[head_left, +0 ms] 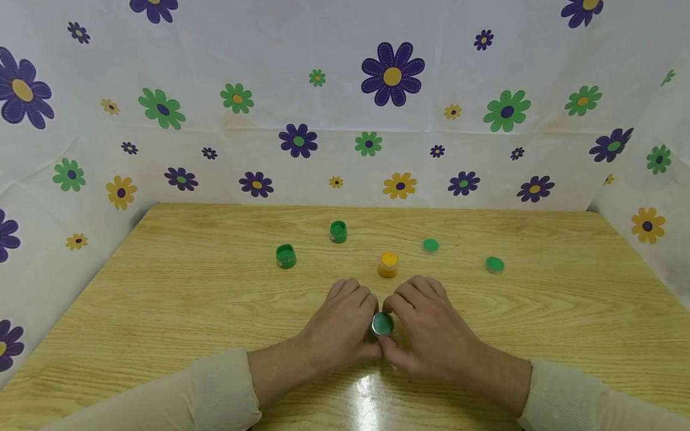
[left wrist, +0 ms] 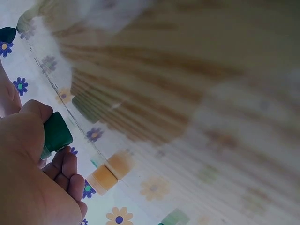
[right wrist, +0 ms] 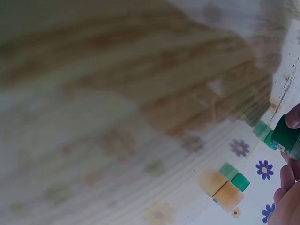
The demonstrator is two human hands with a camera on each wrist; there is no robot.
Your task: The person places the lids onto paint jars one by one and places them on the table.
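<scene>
A small green paint jar (head_left: 382,324) with a pale-rimmed top sits between both hands, low in the middle of the head view. My left hand (head_left: 344,326) holds it from the left, thumb near and fingers at the far side. From the right, my right hand (head_left: 433,329) grips the same jar with thumb and bent fingers. Its dark green body (left wrist: 58,132) shows between thumb and fingers in the left wrist view. In the right wrist view the jar (right wrist: 285,136) is at the right edge, a digit pressed on it. The fingers partly hide its sides.
Beyond the hands stands a yellow paint jar (head_left: 388,265). Two uncovered green jars (head_left: 286,257) are farther left, one behind the other. Two green lids (head_left: 495,264) lie to the right on the wooden table (head_left: 215,287). A flowered cloth (head_left: 323,108) hangs behind.
</scene>
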